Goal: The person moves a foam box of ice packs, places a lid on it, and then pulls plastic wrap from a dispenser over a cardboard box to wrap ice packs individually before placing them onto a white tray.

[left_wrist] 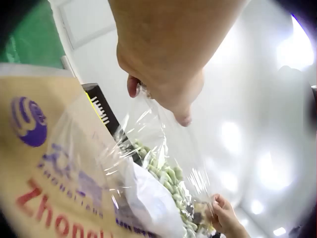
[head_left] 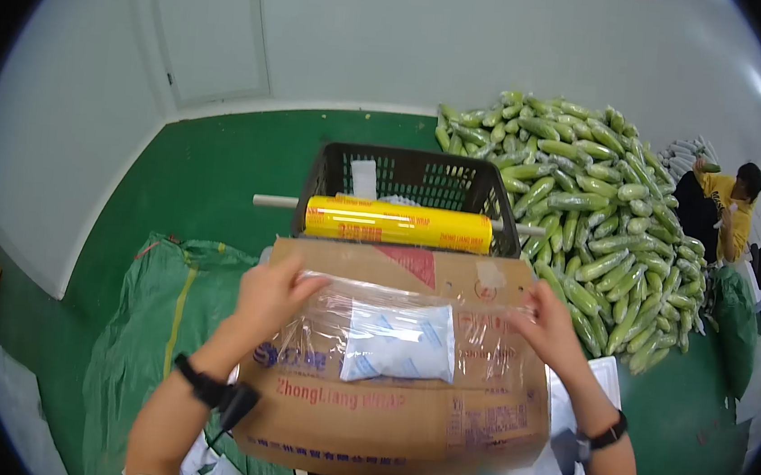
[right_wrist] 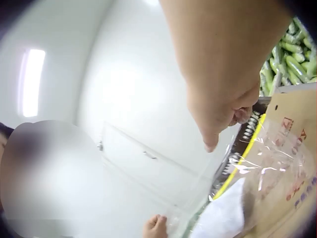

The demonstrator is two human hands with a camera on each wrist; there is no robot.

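A sheet of clear plastic film (head_left: pixel 320 309) is stretched between my two hands above a cardboard box (head_left: pixel 337 428) with printed lettering. My left hand (head_left: pixel 274 296) pinches the film's far left corner; my right hand (head_left: pixel 555 327) pinches the far right one. Between them a white packet (head_left: pixel 400 343) with pale blue print lies on the box, overlapped by the film in the head view. From the left wrist, the film (left_wrist: pixel 148 126) hangs raised from my fingers over the box. White packet material (right_wrist: pixel 223 213) also shows beside the box in the right wrist view.
Beyond the box, a yellow wrap roll (head_left: pixel 400 225) on a rod lies across a black crate (head_left: pixel 414 164). A large pile of film-wrapped green vegetables (head_left: pixel 601 193) fills the right. Green sacking (head_left: pixel 146 326) lies left. A person in yellow (head_left: pixel 729 209) sits far right.
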